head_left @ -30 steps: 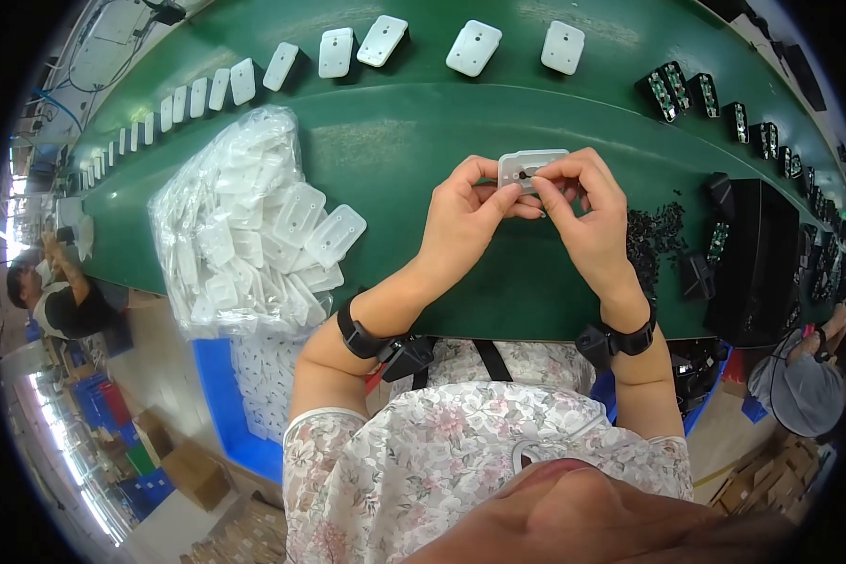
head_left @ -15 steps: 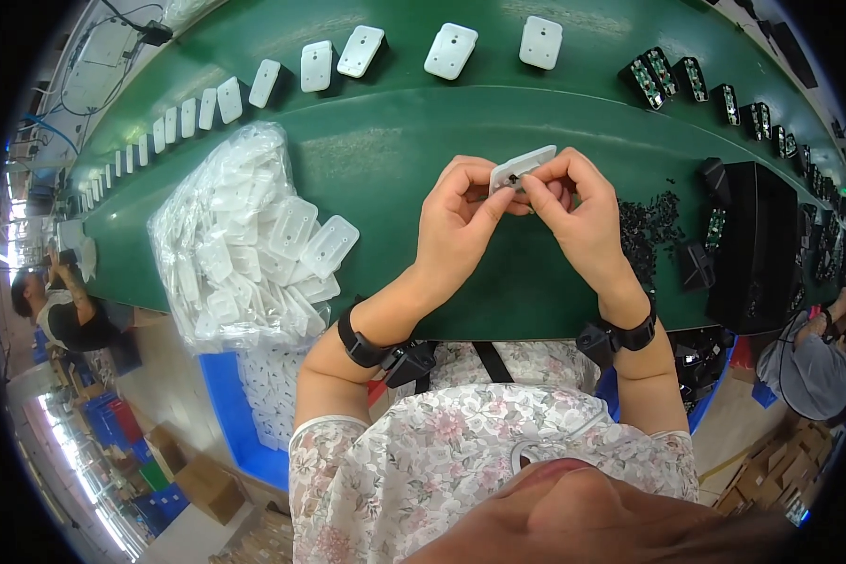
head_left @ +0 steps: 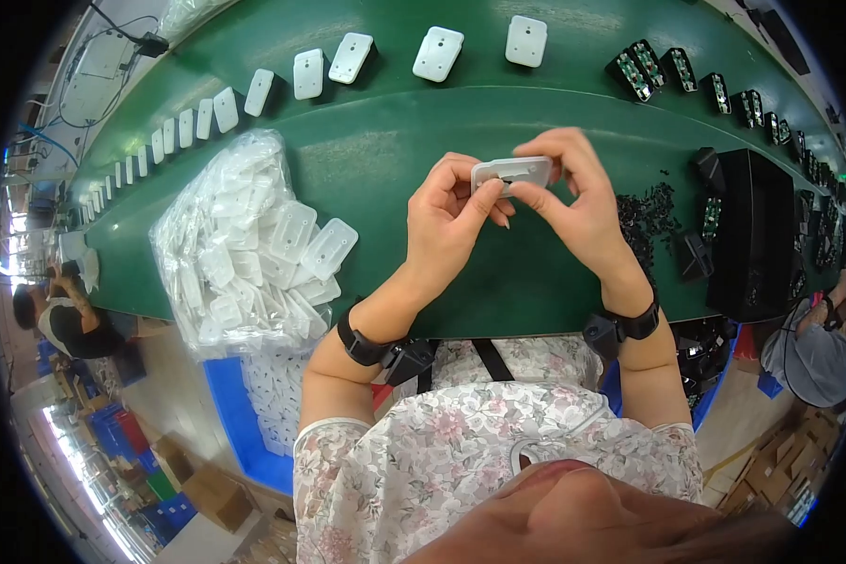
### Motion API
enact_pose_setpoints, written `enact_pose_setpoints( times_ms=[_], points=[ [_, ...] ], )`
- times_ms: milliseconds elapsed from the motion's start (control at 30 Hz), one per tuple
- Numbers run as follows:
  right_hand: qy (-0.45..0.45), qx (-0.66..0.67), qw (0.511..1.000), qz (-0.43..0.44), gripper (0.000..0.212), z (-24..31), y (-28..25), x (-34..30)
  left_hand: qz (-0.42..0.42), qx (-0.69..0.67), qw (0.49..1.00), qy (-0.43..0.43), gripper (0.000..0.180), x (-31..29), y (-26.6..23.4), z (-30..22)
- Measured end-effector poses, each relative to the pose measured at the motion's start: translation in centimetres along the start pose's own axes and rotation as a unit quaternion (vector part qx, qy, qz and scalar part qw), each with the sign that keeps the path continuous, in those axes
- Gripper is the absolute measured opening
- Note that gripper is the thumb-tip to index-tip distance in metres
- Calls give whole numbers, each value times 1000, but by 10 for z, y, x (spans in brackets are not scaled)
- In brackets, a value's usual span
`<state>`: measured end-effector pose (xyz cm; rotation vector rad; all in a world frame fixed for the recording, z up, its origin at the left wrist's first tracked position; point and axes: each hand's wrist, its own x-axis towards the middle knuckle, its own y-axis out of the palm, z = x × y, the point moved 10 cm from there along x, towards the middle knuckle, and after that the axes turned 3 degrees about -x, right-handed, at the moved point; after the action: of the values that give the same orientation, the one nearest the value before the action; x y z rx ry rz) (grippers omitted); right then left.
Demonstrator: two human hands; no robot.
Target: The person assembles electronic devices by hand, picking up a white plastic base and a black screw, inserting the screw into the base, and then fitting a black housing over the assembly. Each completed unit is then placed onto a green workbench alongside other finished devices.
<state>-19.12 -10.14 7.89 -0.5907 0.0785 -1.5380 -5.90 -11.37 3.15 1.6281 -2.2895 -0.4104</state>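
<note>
My left hand pinches a white plastic cover by its left end, thumb in front and fingers behind. A small black part shows on the cover beside that thumb. My right hand is at the cover's right end. Its thumb touches the lower edge, a finger reaches behind, and the index finger is lifted and blurred. To the left lies a clear plastic bag with many similar white covers spilling from it. Small black parts are piled right of my right hand.
Black housings with white covers line the far green belt; open housings with circuit boards stand farther right. A black bin is at right. Blue bins sit below the table edge. Other people are at both sides.
The cover has moved slightly left and turned flatter. My right index finger has lifted off it. Along the far belt, the row of housings has shifted left.
</note>
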Motion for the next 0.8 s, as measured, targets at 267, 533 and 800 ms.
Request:
enact_pose_setpoints(
  times_ms=[267,533,800],
  points=[
    [153,46,985,72,16,-23,11,-5,26,18,999,-38,6,2,1,6],
    [11,-100,995,-20,38,-32,-30,34,-81,169,980,-69,11,19,-51,14],
    [1,-674,739,-22,41,-114,-90,106,-52,515,845,134,12,33,-41,-8]
  ],
)
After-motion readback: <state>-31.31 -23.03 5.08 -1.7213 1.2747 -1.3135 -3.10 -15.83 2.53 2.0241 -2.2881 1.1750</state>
